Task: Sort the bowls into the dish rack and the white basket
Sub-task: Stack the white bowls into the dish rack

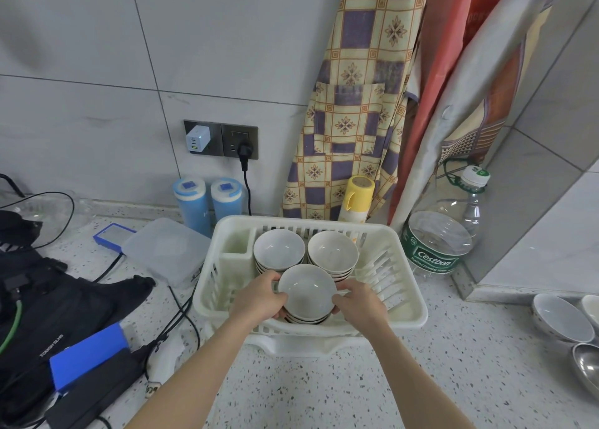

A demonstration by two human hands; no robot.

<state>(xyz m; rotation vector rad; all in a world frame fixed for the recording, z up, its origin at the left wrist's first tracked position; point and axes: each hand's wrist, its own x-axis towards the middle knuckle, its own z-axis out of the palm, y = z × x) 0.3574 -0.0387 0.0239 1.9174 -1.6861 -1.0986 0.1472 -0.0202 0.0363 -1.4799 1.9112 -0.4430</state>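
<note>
A white plastic basket (405,286) stands on the speckled counter at the centre. Inside it are three stacks of pale bowls. Two stacks sit at the back, one on the left (278,248) and one on the right (333,250). The front stack (307,291) is gripped from both sides: my left hand (259,297) holds its left rim and my right hand (359,302) its right rim. More bowls (562,320) and a steel bowl (588,365) lie at the right edge of the counter.
A large water bottle (444,234) stands right of the basket. Behind it are a yellow cup (358,197), two blue canisters (207,201) and hanging aprons (353,104). On the left lie a clear lidded box (165,248), a black bag (64,295), cables and a blue box (89,355).
</note>
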